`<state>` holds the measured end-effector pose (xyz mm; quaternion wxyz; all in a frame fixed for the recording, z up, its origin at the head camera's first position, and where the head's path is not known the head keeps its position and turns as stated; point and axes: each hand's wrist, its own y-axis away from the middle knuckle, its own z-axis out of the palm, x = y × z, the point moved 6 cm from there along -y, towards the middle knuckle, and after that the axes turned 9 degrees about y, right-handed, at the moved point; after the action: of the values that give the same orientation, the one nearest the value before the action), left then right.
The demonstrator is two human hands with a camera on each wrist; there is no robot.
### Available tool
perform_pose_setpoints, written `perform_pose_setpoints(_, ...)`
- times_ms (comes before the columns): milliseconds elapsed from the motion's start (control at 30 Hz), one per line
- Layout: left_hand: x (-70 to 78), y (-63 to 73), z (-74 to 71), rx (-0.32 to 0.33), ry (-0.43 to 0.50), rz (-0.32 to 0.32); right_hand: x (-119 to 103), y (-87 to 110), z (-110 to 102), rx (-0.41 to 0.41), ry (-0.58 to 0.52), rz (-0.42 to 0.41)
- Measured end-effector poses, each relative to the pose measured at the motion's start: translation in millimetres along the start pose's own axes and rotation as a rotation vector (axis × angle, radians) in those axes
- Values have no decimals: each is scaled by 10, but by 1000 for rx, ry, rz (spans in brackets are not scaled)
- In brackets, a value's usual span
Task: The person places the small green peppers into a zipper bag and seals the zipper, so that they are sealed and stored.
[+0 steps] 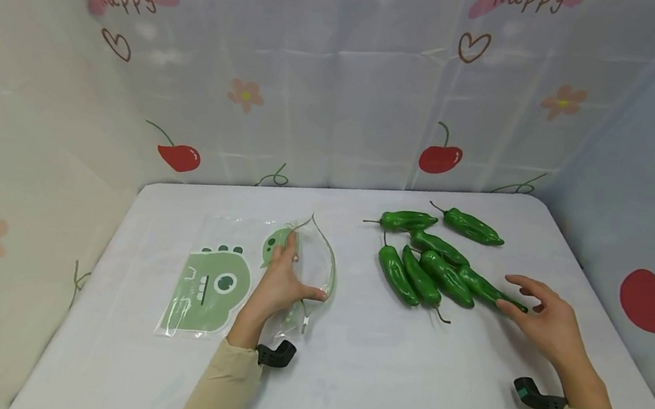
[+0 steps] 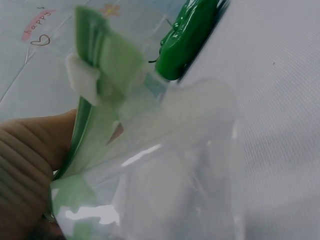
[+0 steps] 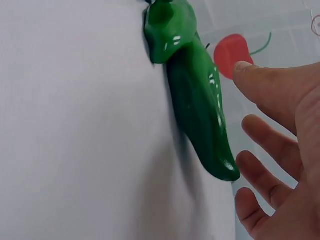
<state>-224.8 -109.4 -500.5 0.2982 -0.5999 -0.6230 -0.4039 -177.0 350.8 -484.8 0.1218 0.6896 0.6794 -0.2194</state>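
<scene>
A clear zip bag [image 1: 212,293] with a green dinosaur print lies on the table, its mouth facing right. My left hand [image 1: 279,284] holds the bag at its mouth, thumb and fingers spread apart, so the edges gape. In the left wrist view the green zip strip [image 2: 82,130] and its white slider [image 2: 82,77] stand beside my left hand [image 2: 30,155]. Over the tip of the rightmost green chili pepper [image 1: 480,286], my right hand [image 1: 548,327] hovers with loosely bent fingers. A gap separates this hand [image 3: 285,150] from the pepper [image 3: 200,110] in the right wrist view.
Several more green peppers [image 1: 447,278] lie clustered right of the bag, some overlapping. One pepper [image 1: 472,226] lies apart near the back edge. A white cloth covers the table [image 1: 390,390]; printed curtains [image 1: 340,97] enclose its back and sides.
</scene>
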Motion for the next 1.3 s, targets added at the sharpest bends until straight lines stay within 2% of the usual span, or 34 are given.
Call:
perform_pose_setpoints(200,-27,11,-14,7,-7,5,90,43,137,-63,-26,39)
perform_pose_setpoints(467,-45,42,-25,1,-5,-4,151,104,305,-73,-50,80)
perform_pose_setpoints(967,-11,33,-33,7,-1,0,207,85,260,-49,-1,119)
perform_pose_setpoints(1300,-6,33,-26,7,4,-1,269,121,212,37,-51,146)
